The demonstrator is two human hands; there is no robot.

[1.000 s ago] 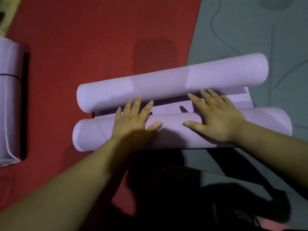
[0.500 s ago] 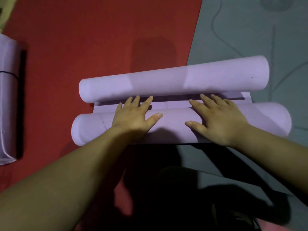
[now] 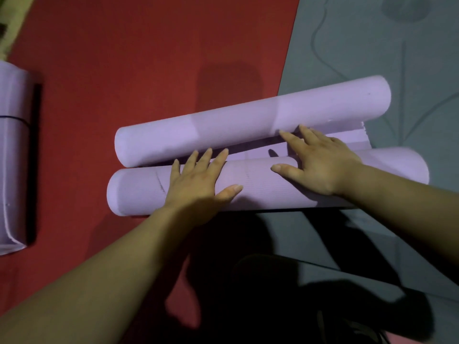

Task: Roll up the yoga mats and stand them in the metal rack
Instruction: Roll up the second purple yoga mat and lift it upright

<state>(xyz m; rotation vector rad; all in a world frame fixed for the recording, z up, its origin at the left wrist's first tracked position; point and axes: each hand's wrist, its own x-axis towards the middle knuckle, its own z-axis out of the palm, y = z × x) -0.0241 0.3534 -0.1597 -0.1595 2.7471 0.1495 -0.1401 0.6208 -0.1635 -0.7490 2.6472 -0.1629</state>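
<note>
Narrowed since before is the gap between two lilac rolls, far roll [image 3: 248, 125] and near roll [image 3: 260, 192], laid across red mat [image 3: 149, 58] and grey mat [image 3: 372, 33]. Left hand [image 3: 196, 182] and right hand [image 3: 320, 167] are pressed flat, unclenched, on the near roll.

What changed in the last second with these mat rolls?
The near lilac foam mat roll rolled forward toward the far lilac foam roll, narrowing the flat strip between them. The left hand and right hand stayed pressed flat on it, nothing gripped or released. The far roll and the folded lilac bundle stayed put.
</note>
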